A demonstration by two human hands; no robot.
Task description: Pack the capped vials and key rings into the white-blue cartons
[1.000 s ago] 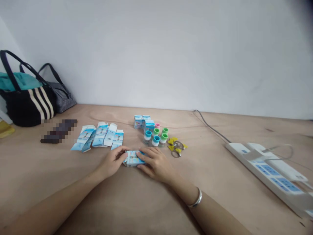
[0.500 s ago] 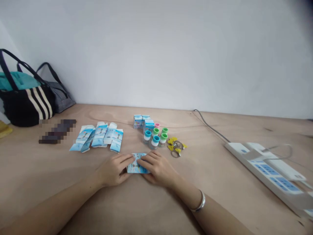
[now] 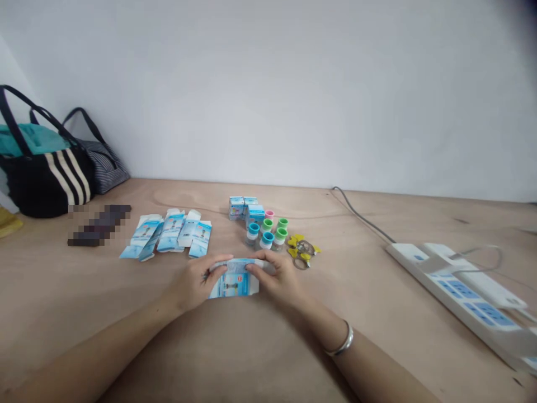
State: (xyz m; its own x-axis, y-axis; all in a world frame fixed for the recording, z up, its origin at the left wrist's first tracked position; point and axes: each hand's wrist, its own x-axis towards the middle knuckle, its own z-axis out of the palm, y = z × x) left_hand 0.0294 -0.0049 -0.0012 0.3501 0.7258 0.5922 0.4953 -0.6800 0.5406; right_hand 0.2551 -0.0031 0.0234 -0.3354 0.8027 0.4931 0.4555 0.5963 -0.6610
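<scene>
Both hands hold one small blue-and-white cardboard box (image 3: 235,282) upright just above the wooden table (image 3: 377,313). My left hand (image 3: 197,280) pinches its left end and my right hand (image 3: 277,277) pinches its right end, fingers curled over the top edge. A silver bracelet (image 3: 342,344) sits on my right wrist. Just beyond the hands lie several flat unfolded boxes (image 3: 170,235) of the same kind. Behind and to the right stand assembled boxes (image 3: 245,208) and small bottles with blue, green and pink caps (image 3: 268,232).
Yellow-tagged keys (image 3: 302,249) lie right of the bottles. A white power strip (image 3: 465,291) with its cable (image 3: 361,218) runs along the right side. A striped black bag (image 3: 46,168) and a grey bag (image 3: 100,159) stand at the far left by the wall, near a dark blurred object (image 3: 98,225).
The box lay flat under both hands; now it is raised and turned upright with its printed face toward me, and the hands have shifted to its two ends.
</scene>
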